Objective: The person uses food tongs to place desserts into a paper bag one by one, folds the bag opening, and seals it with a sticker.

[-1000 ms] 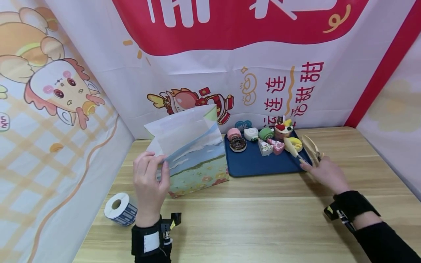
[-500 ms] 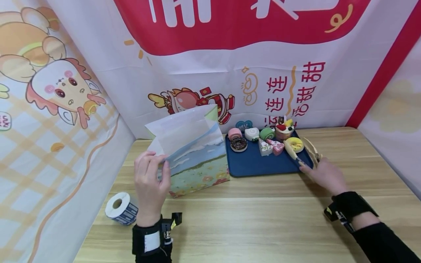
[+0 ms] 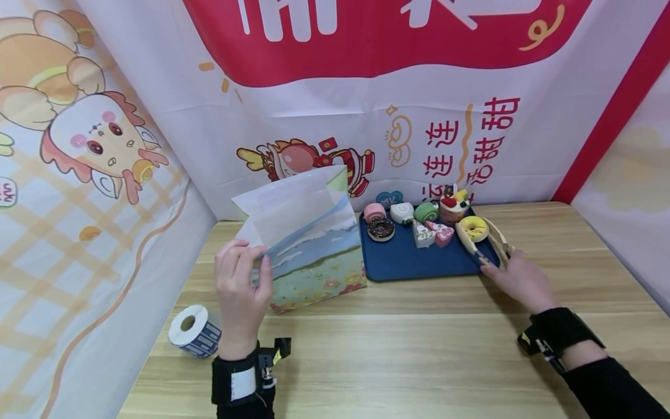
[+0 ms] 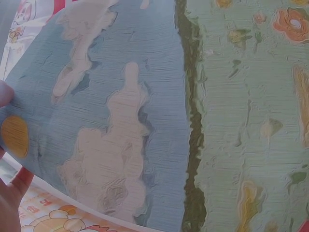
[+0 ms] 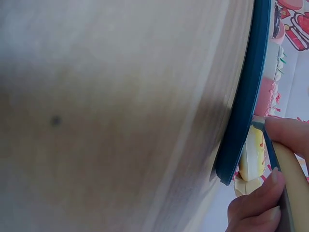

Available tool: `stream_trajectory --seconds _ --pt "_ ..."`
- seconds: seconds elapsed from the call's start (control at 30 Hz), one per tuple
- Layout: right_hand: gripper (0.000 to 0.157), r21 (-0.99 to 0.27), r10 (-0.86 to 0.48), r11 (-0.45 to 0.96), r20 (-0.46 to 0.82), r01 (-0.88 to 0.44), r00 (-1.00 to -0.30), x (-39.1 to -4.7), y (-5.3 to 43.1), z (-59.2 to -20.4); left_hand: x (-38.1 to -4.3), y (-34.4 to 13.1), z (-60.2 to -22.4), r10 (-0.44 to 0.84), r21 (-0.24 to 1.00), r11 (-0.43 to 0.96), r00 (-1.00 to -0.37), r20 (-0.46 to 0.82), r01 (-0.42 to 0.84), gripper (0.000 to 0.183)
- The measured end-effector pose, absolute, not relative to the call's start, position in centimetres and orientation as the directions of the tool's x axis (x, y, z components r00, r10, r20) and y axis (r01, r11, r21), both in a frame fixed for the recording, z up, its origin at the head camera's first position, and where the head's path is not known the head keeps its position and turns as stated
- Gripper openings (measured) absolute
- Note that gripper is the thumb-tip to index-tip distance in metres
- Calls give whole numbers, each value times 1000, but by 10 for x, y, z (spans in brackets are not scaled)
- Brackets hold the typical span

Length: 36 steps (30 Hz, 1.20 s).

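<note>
My left hand (image 3: 239, 297) pinches the near edge of a paper gift bag (image 3: 314, 256) painted with sky and flowers; its mouth gapes. In the left wrist view the bag's side (image 4: 164, 121) fills most of the picture, with fingertips at its edge. My right hand (image 3: 523, 282) grips a pair of tongs (image 3: 499, 235), its arms spread on both sides of a yellow donut (image 3: 474, 228) at the right end of a blue tray (image 3: 408, 265). The right wrist view shows thumb and fingers on the tongs' handle (image 5: 292, 188), the yellow donut (image 5: 252, 154) beyond.
On the tray stand a chocolate donut (image 3: 380, 229), cake slices (image 3: 424, 234), a green roll (image 3: 426, 212), a white roll (image 3: 402, 213), a pink roll (image 3: 374, 212) and a fruit cup (image 3: 453, 206). A label roll (image 3: 196, 331) is at left. Fabric walls (image 3: 314, 99) enclose the table.
The tongs have shifted slightly, from overlapping the yellow donut's left side to having an arm on either side of it. The left hand and the bag hold their place.
</note>
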State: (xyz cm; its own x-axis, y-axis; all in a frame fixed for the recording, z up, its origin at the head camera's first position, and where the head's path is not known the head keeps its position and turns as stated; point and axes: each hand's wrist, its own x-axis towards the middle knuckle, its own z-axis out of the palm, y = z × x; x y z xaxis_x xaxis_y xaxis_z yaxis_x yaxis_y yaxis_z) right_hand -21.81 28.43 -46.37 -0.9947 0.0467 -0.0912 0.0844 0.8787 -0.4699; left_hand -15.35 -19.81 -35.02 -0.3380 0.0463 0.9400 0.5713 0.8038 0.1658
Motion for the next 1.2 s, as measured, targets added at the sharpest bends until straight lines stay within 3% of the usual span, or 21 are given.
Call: stream_trajectory --seconds 0.57,0.9,1.2 --pt "83 -492 79 864 -84 110 -993 -214 276 -450 -154 -200 -351 43 180 799 -353 935 574 20" --pt "91 -494 18 870 31 0 -999 -209 261 -424 -155 -200 -352 37 192 794 -361 932 577 20" --pt "81 -492 -31 867 92 -73 -995 -204 245 -400 -153 -202 -352 33 221 796 -404 914 563 18"
